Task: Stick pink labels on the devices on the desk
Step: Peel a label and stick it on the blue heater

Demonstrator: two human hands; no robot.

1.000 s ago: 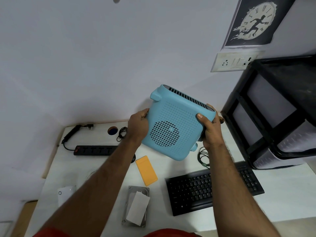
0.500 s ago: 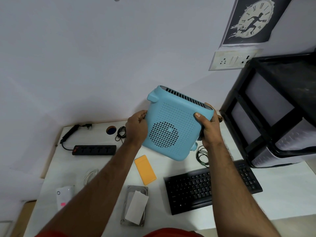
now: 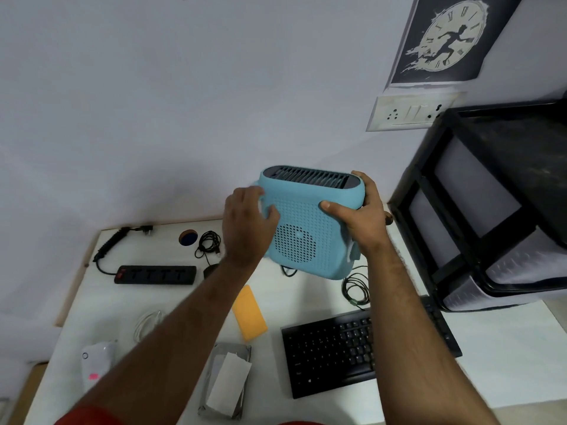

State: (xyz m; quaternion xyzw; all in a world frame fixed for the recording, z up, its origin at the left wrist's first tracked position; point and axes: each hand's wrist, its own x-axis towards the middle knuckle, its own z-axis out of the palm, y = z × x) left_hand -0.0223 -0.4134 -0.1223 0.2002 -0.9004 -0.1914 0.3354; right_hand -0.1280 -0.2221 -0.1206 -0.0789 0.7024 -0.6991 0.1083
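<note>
Above the back of the white desk (image 3: 506, 348) I hold a light-blue fan heater (image 3: 310, 222), its perforated back toward me and its dark vent slot on top. My right hand (image 3: 362, 216) grips its upper right corner. Over its left edge lies my left hand (image 3: 247, 223), slightly blurred, thumb on the perforated face. A white device (image 3: 96, 360) at the front left carries a small pink label (image 3: 93, 376). On the desk lie a black power strip (image 3: 155, 275), an orange flat device (image 3: 249, 317), a black keyboard (image 3: 331, 351) and a hard drive (image 3: 225, 383) under white paper.
A black rack (image 3: 491, 210) stands against the desk's right side. Coiled cables (image 3: 208, 242) lie near a round desk hole (image 3: 187, 237); another dark cable (image 3: 356, 289) rests under the heater, and a white cable (image 3: 148, 323) left of my forearm. A mouse (image 3: 211, 270) peeks out beside the strip.
The heater has turned more upright and shifted right, so its top vent faces me. My left hand has slid up over its left edge. The view has tilted down a little.
</note>
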